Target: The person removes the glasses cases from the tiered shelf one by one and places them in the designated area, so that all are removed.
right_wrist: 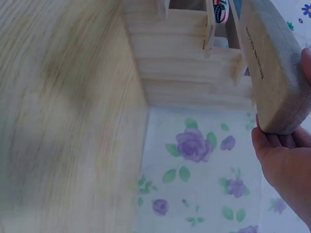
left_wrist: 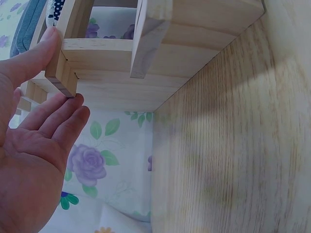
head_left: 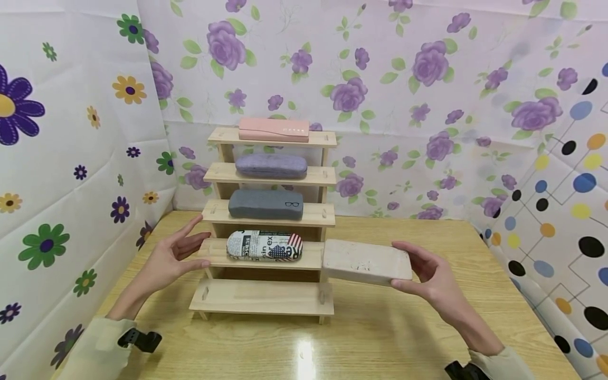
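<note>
A pink case [head_left: 273,130] bears small pale marks, a lavender case [head_left: 272,165] looks plain, and a slate-blue case [head_left: 258,205] shows a dark glasses outline. Black-and-white newsprint covers the patterned case [head_left: 252,245] (with red-and-white stripes and a starry blue patch). Dark lettering marks the beige case [head_left: 366,258]. The rack [head_left: 261,295] is pale wood, the worktop [head_left: 380,338] yellowish grain. Purple roses and green leaves pattern the back covering [head_left: 304,95]; multicoloured dots the right covering [head_left: 565,211].
</note>
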`<state>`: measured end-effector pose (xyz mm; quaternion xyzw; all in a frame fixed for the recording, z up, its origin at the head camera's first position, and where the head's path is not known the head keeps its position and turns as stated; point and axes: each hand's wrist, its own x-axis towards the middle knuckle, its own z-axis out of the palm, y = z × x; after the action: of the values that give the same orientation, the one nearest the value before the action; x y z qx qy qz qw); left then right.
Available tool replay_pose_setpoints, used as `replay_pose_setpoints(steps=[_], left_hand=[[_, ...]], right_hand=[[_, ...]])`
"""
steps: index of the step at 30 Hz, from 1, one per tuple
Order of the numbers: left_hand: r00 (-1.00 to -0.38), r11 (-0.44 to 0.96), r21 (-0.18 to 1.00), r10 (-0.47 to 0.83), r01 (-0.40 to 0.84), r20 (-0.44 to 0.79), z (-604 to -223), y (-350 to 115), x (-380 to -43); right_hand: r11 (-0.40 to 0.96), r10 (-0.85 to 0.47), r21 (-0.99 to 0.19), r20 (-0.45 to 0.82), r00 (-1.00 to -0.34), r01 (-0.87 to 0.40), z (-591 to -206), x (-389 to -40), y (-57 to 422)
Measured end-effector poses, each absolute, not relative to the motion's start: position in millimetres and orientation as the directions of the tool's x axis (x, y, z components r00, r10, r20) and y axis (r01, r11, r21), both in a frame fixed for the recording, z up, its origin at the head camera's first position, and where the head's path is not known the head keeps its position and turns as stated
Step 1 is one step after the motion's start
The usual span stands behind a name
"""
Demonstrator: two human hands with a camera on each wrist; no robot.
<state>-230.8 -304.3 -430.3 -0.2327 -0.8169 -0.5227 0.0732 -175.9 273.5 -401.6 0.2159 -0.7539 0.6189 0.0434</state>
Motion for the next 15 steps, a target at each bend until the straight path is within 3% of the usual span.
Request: replay_pose_setpoints(steps=[15], left_hand=[[-0.883, 0.343, 0.824, 0.301, 0.452, 0.359, -430, -304, -231]], right_hand=[[0.173, -0.258, -0.925, 0.288, -0.922, -0.338, -427, -196, 306]])
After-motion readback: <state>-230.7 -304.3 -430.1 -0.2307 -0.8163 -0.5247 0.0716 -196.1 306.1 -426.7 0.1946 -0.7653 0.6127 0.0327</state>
